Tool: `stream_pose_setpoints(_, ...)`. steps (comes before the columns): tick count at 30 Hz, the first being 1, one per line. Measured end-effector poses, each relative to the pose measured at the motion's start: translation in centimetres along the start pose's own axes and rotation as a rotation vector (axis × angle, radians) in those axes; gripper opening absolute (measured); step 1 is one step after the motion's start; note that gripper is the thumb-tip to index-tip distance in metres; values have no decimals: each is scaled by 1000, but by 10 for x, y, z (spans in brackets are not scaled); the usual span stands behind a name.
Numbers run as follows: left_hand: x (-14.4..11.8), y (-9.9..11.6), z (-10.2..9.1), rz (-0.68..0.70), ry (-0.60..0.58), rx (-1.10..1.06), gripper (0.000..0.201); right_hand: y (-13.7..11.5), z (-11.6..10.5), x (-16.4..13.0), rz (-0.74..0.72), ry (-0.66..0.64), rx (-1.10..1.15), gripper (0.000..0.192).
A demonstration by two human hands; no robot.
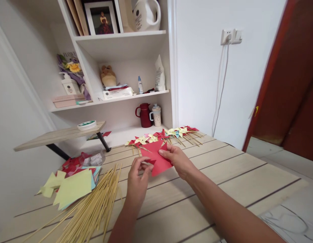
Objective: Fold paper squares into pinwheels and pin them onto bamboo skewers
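Red paper (158, 158), a flat matte sheet cut into pointed flaps, is held just above the middle of the tabletop (222, 179) by both hands. Left hand (137, 180) pinches a folded flap at the sheet's lower left between thumb and fingertips, fingers curled close. Right hand (178, 160) grips the right edge, thumb on top and fingers under, closed on the paper.

Toward the far edge, just beyond the sheet, lies a row of finished pinwheels (164, 135) in red, yellow and pale blue, each on a thin stick. At the left edge lies a loose heap of paper squares (70, 187), pale yellow on top with red and blue beneath, beside a crumpled clear wrapper (94, 158). A fanned bundle of thin bamboo skewers (93, 206) runs from near the left hand to the near left corner.

The tabletop is pale wooden planks with dark seams. Behind it stands a white shelf unit (126, 37) holding a red jug (144, 115), a spotted cup (156, 115), bottles, a framed picture and a plush toy. A small wooden ledge (57, 135) carries a tape roll (87, 125). The wall is white, with a socket (231, 36) and a hanging cable; a reddish-brown door (290, 84) stands on the right.
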State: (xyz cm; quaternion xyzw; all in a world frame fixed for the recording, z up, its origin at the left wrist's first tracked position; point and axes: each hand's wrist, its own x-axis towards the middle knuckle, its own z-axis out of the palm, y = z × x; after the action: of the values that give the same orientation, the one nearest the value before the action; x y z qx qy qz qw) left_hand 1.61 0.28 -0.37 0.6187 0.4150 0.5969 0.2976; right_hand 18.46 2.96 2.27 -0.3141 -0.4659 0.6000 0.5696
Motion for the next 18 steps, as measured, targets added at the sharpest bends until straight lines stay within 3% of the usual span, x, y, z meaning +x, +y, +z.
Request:
stream_pose_setpoints(2,1,0,1,7,1,44,9,-1,-1,-1,2,-28,-21,33)
stream_pose_setpoints(8,2,3,0,-29,36,60,13,2,-3,-2,11,-121,-94,31)
stream_pose_setpoints(14,0,4,1,-66,54,112,18,1,0,-3,36,-55,-133,33)
stream_pose_setpoints(18,0,3,2,-56,86,176,19,1,0,-4,24,-101,-143,34)
